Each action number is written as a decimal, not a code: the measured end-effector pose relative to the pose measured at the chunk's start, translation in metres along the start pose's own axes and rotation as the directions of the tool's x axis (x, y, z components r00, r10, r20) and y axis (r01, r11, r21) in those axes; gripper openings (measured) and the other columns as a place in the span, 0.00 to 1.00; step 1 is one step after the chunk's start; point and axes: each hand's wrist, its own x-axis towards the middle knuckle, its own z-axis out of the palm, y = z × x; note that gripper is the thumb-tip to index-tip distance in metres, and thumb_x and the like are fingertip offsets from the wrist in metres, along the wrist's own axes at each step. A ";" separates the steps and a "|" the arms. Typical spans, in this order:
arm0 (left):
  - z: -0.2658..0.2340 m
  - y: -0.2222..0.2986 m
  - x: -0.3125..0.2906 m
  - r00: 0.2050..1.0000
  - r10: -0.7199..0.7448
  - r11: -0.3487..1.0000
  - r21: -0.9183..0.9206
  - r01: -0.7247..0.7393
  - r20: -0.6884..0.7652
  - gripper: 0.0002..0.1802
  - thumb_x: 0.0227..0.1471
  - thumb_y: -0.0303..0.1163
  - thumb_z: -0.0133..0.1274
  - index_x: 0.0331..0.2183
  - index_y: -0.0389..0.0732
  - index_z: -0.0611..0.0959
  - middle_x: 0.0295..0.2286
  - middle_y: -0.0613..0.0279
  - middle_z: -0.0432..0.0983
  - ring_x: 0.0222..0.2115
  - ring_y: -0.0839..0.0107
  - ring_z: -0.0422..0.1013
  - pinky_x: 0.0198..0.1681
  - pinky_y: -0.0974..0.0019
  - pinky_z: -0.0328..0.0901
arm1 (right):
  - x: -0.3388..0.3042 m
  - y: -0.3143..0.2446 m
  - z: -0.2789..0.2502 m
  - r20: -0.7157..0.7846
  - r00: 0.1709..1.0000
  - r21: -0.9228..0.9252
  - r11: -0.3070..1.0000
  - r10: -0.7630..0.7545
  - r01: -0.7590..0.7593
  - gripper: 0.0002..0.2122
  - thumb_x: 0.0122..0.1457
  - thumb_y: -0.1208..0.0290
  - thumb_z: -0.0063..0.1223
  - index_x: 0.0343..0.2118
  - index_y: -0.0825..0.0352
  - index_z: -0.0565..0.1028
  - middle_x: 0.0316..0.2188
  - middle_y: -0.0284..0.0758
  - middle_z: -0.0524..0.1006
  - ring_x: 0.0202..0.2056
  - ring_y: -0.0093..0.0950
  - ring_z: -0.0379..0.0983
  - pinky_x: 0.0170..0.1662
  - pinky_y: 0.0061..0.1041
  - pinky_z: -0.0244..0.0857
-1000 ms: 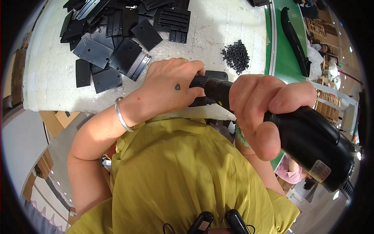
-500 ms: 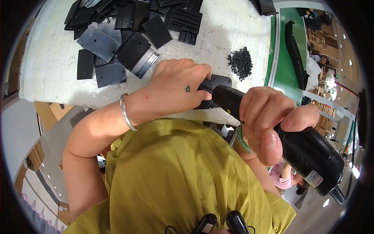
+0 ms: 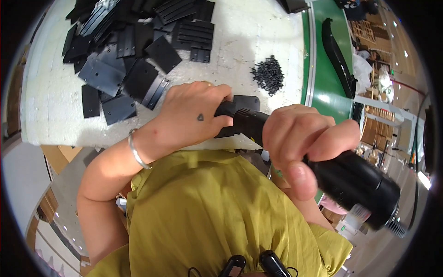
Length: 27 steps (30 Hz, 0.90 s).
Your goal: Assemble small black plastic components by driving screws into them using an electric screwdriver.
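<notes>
My right hand (image 3: 307,141) is wrapped round a black electric screwdriver (image 3: 357,184), its cord end pointing to the lower right. The tool's front end reaches left to a black plastic part (image 3: 249,102) at the table's near edge; its tip is hidden. My left hand (image 3: 196,113) grips that part with thumb and fingers, and much of the part lies under the hand and the tool. Beyond the part lies a heap of small black screws (image 3: 268,75).
Flat black plastic plates (image 3: 140,76) lie in a loose pile across the far left of the white padded table (image 3: 235,55). On the right, a green surface (image 3: 330,64) carries a long curved black piece (image 3: 339,57). Another black part (image 3: 293,5) sits at the far edge.
The view has shifted, so table things appear further left and lower. My right hand and the screwdriver remain against the part, which my left hand still holds.
</notes>
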 end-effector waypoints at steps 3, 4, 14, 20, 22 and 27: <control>-0.003 -0.001 0.001 0.999 -0.012 1.000 0.001 0.011 0.035 0.15 0.40 0.37 0.58 0.31 0.42 0.76 0.25 0.56 0.73 0.31 0.57 0.69 0.33 0.58 0.61 | -0.010 -0.004 -0.015 -0.263 0.957 0.131 0.978 -0.122 0.160 0.15 0.48 0.78 0.49 0.39 0.61 0.62 0.15 0.26 0.64 0.14 0.20 0.61 0.21 0.23 0.57; -0.003 -0.002 0.001 0.999 -0.011 1.000 -0.006 0.011 0.048 0.17 0.39 0.37 0.58 0.33 0.42 0.76 0.25 0.56 0.73 0.30 0.58 0.68 0.32 0.59 0.61 | -0.011 -0.003 -0.023 -0.369 0.912 0.139 0.960 -0.177 0.243 0.17 0.48 0.80 0.49 0.41 0.62 0.60 0.15 0.28 0.64 0.14 0.22 0.61 0.22 0.24 0.58; -0.012 0.007 0.006 0.965 0.105 0.983 0.170 -0.065 -0.240 0.24 0.33 0.40 0.64 0.34 0.38 0.78 0.28 0.60 0.69 0.30 0.60 0.64 0.34 0.63 0.61 | -0.019 0.040 -0.058 -0.705 0.693 0.004 0.976 -0.153 0.219 0.15 0.46 0.80 0.46 0.39 0.67 0.63 0.19 0.33 0.65 0.15 0.22 0.59 0.22 0.25 0.58; -0.006 0.010 0.018 0.955 0.210 0.969 0.176 -0.174 -0.210 0.17 0.34 0.32 0.63 0.31 0.39 0.79 0.27 0.61 0.69 0.31 0.62 0.64 0.34 0.64 0.61 | -0.005 0.055 -0.059 -0.723 0.677 -0.032 0.985 -0.139 0.168 0.13 0.47 0.81 0.46 0.38 0.69 0.62 0.16 0.32 0.66 0.15 0.22 0.60 0.23 0.24 0.61; -0.005 0.012 0.021 0.963 0.206 0.968 0.180 -0.175 -0.175 0.14 0.36 0.29 0.61 0.31 0.38 0.78 0.28 0.60 0.69 0.33 0.62 0.63 0.36 0.65 0.60 | -0.007 0.057 -0.059 -0.702 0.695 -0.112 0.987 -0.159 0.113 0.13 0.47 0.79 0.44 0.38 0.66 0.66 0.17 0.30 0.62 0.16 0.22 0.58 0.26 0.27 0.59; 0.006 0.012 0.051 0.915 0.319 0.917 0.325 -0.232 -0.248 0.11 0.37 0.28 0.59 0.29 0.40 0.80 0.27 0.64 0.71 0.34 0.64 0.64 0.36 0.64 0.59 | -0.008 0.042 -0.059 -0.683 0.713 0.032 0.969 -0.159 0.247 0.15 0.48 0.79 0.46 0.41 0.67 0.61 0.16 0.31 0.65 0.16 0.23 0.59 0.24 0.25 0.59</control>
